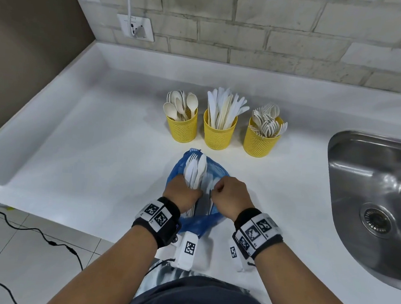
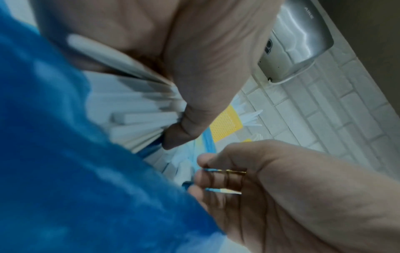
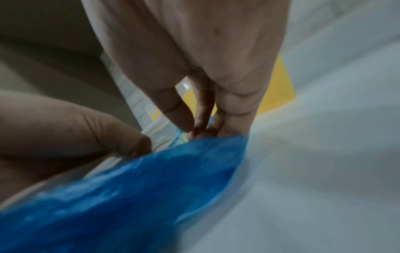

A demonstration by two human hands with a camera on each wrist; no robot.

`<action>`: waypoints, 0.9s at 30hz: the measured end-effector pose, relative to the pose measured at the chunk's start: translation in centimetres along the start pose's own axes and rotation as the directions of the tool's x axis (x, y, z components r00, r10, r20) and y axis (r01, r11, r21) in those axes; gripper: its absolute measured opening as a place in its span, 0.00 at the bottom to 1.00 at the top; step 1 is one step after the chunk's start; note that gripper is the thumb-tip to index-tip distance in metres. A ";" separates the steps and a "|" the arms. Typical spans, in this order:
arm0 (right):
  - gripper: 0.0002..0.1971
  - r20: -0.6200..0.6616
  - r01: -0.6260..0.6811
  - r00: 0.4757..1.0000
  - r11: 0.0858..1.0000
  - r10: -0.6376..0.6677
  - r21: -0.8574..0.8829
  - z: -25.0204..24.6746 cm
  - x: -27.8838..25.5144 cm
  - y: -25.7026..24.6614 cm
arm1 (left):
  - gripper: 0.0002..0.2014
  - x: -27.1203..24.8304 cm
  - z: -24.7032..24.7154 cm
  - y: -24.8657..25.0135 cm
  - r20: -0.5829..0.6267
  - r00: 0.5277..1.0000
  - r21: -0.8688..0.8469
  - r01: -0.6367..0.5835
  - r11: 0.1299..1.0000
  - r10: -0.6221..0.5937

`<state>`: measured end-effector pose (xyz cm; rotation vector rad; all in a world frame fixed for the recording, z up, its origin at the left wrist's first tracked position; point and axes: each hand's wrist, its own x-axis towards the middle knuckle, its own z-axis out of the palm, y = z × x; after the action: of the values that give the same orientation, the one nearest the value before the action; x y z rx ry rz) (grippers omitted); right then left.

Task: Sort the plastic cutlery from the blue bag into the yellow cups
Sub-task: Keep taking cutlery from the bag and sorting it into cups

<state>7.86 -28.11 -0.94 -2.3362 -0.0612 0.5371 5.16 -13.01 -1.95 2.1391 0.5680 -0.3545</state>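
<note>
Cutlery bundle in left hand, over blue bag

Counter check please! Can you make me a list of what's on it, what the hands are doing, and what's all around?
Surface: white counter.
Job's things: three yellow cups hold spoons, knives, forks; blue bag lies before them.
Clutter: nothing seen.
Grippers: left hand grips a cutlery bundle; right hand pinches the bag.
Cables: black cable on floor; white cord to socket.
Surroundings: steel sink, brick wall.
</note>
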 end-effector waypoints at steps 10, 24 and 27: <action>0.14 0.030 -0.084 0.996 0.992 0.082 0.091 0.1 0.6 -0.3 | 0.05 -0.3 0.6 1.7 -0.015 0.999 0.118 -0.046 0.992 0.048; 0.12 0.059 -0.197 0.980 0.881 0.191 0.431 0.2 1.7 -0.4 | 0.07 -0.9 0.3 3.3 0.051 0.997 0.037 -0.051 0.998 0.049; 0.17 0.075 -0.204 0.979 0.872 0.190 0.445 0.3 1.5 0.0 | 0.06 -1.3 0.4 2.9 0.078 0.996 -0.053 -0.038 0.998 0.042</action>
<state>9.08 -27.63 -1.69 -1.8856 0.2673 0.6121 5.56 -15.17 0.41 2.0749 0.4837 -0.3961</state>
